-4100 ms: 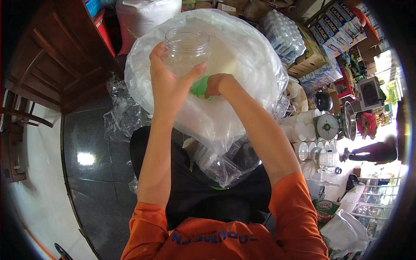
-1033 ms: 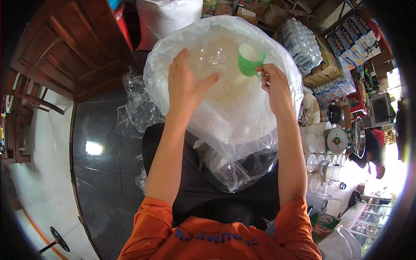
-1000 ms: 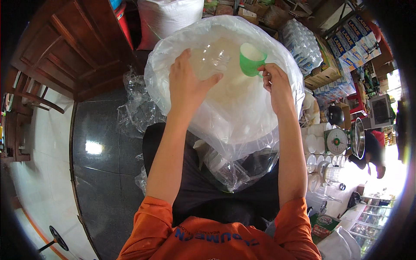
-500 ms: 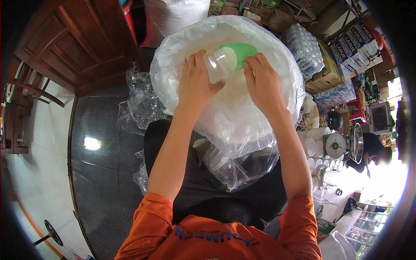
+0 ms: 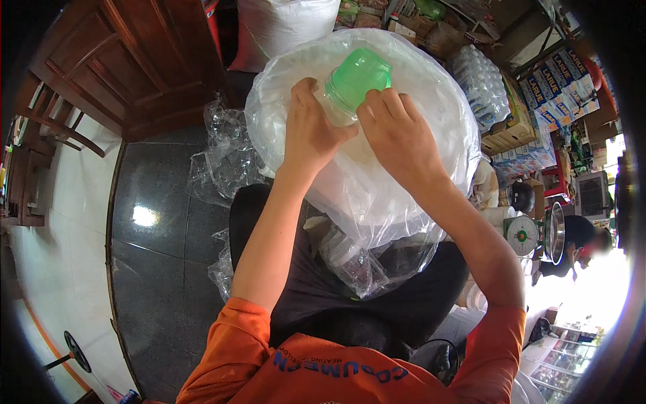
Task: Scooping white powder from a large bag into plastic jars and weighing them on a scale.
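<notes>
A large clear plastic bag (image 5: 279, 74), wide open, stands between my legs with pale, fine-looking contents inside. Over its mouth, my left hand (image 5: 311, 131) is wrapped round a clear plastic jar (image 5: 340, 116), mostly hidden behind my fingers and a green cup. That translucent green cup (image 5: 363, 74) is tipped against the jar's mouth, its closed end pointing up and away from me. My right hand (image 5: 400, 135) grips the cup's near right side with bent fingers. Whether anything is left inside the cup cannot be made out.
Crumpled clear plastic (image 5: 232, 151) lies on the dark tiles to the left. A white sack (image 5: 282, 30) stands behind the bag. On the right are wrapped bottles (image 5: 479, 84), stacked cartons (image 5: 555, 77) and a dial scale (image 5: 521, 234). Another person (image 5: 575, 246) is at the far right.
The green cup has turned from lying sideways, with white contents at its mouth, to closed end up. My right arm has swung outward, its elbow further right. The view has shifted slightly.
</notes>
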Available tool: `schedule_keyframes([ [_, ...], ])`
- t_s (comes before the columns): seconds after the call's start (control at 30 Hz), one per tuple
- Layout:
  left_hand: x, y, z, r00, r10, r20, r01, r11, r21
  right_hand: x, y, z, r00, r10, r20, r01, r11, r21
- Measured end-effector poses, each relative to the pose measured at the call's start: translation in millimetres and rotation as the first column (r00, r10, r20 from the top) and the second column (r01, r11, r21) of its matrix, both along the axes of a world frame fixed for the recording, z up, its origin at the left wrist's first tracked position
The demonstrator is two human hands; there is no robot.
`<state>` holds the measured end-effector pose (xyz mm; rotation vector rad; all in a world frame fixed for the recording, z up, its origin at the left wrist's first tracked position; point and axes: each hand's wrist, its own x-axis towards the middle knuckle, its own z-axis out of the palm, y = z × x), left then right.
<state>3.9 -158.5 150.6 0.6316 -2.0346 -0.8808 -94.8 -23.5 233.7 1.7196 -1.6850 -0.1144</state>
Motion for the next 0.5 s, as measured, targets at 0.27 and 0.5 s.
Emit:
schedule_keyframes([
  [0.27,3.6,-2.2,4.6,1.000,-0.012,0.002,0.012,0.999,0.048,6.7,5.6,13.7,0.916,-0.074,0.393,0.196,0.940,-0.281],
  [0.5,-1.8,-2.6,-2.3,0.999,0.047,-0.025,-0.047,0.998,0.030,20.8,32.4,7.8,0.545,-0.233,0.805,0.538,0.834,-0.122],
])
